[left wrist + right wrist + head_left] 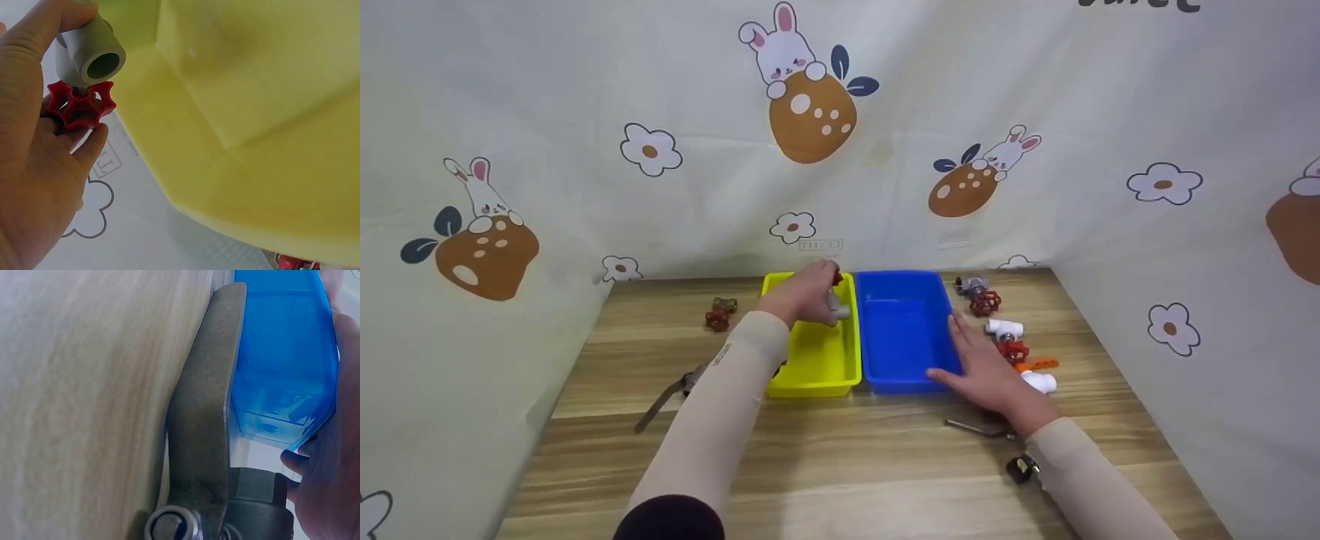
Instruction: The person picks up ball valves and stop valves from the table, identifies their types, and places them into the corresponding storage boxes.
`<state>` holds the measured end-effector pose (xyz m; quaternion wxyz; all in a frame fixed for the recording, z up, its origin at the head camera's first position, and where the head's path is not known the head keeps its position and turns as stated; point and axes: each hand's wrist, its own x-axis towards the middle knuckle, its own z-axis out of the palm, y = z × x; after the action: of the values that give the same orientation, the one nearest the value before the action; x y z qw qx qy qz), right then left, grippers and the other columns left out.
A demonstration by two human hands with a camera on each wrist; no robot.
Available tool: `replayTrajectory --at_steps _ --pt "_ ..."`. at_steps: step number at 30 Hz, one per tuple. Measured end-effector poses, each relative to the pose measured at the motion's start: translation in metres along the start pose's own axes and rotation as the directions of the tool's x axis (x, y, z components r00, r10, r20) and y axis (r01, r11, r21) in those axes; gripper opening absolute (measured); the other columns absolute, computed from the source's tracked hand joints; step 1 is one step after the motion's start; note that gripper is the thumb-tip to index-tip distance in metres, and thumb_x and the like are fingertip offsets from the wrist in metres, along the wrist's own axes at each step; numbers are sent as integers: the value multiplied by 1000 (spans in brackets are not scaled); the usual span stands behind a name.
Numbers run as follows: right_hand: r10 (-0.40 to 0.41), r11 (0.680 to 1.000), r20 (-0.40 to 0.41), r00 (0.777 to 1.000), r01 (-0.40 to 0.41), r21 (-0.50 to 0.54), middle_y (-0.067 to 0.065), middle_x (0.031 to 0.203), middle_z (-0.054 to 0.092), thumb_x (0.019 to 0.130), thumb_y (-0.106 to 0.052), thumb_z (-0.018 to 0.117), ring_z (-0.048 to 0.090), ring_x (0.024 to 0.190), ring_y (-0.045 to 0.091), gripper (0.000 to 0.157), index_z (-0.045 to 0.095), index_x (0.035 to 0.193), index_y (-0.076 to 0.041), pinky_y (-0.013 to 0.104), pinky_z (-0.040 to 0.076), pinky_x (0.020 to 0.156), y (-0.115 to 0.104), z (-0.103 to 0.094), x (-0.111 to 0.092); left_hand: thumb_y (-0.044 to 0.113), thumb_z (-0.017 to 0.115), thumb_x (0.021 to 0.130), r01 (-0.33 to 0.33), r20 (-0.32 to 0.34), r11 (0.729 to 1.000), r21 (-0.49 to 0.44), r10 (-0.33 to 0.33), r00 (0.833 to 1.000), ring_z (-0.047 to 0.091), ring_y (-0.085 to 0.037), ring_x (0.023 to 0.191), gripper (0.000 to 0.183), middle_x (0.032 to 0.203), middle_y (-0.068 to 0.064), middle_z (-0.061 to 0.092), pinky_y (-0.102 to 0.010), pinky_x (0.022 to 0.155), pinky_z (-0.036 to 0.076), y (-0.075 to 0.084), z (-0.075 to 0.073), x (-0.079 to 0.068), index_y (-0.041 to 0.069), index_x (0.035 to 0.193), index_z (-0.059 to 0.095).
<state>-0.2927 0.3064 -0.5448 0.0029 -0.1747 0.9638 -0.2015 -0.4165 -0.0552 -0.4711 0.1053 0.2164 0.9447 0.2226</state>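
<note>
Over the yellow bin (814,388), my left hand (808,294) pinches a grey plastic valve (93,53) with a red handwheel (79,107). In the left wrist view, thumb and finger grip the grey body while other fingers lie beneath the wheel; its round opening faces the camera. My right hand (986,369) rests along the right side of the blue bin (906,387), fingers extended at the rim and thumb pointing inward. Close to the right wrist camera, a metal lever handle (202,399) belongs to a valve lying beside the blue bin.
Right of the blue bin lie a metal valve with a red wheel (985,303), a white valve (1005,328), an orange handle (1039,364) and a black piece (1021,469). Left of the yellow bin are a small brass valve (718,320) and a long lever (658,403).
</note>
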Motion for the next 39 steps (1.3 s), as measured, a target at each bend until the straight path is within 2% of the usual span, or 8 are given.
replayTrajectory --at_steps 7,12,20,27,34,39 --pt "3 1000 -6 1000 -3 0 16 185 10 101 -74 64 20 166 49 115 11 178 -6 73 26 127 1 1 0 21 99 85 18 32 999 40 -20 999 59 -23 114 85 133 0 58 -38 111 54 0 2 4 17 153 49" --pt "2 1000 -8 1000 -2 2 18 184 13 99 -78 62 22 165 50 118 13 177 -5 74 27 126 2 2 1 23 98 87 24 45 996 84 -28 999 58 -23 115 84 132 -1 59 -40 114 52 -2 5 5 17 155 48" --pt "-3 1000 -21 1000 3 6 17 185 13 100 -76 63 22 165 50 116 14 177 -5 74 27 126 2 2 0 23 98 86 30 46 997 66 -33 998 59 -23 114 83 130 0 58 -41 115 52 -1 9 8 18 153 49" --pt "-3 1000 -14 1000 4 12 15 185 11 99 -81 59 21 165 49 118 13 177 -6 74 27 126 2 1 0 24 96 89 18 61 996 84 -23 998 58 -27 116 80 134 -7 60 -46 117 51 -3 12 9 13 153 50" --pt "0 1000 -16 1000 0 16 15 185 11 99 -79 61 21 166 49 117 13 178 -7 74 26 126 2 2 0 23 95 89 11 30 998 64 -13 999 60 -26 114 77 132 -5 61 -47 117 51 0 15 2 12 152 52" --pt "-23 1000 -35 999 24 17 16 185 12 100 -76 63 23 164 51 116 15 177 -4 74 26 127 2 2 0 24 96 87 -1 9 997 78 0 1000 60 -24 112 76 132 -3 63 -46 116 52 1 19 3 13 150 54"
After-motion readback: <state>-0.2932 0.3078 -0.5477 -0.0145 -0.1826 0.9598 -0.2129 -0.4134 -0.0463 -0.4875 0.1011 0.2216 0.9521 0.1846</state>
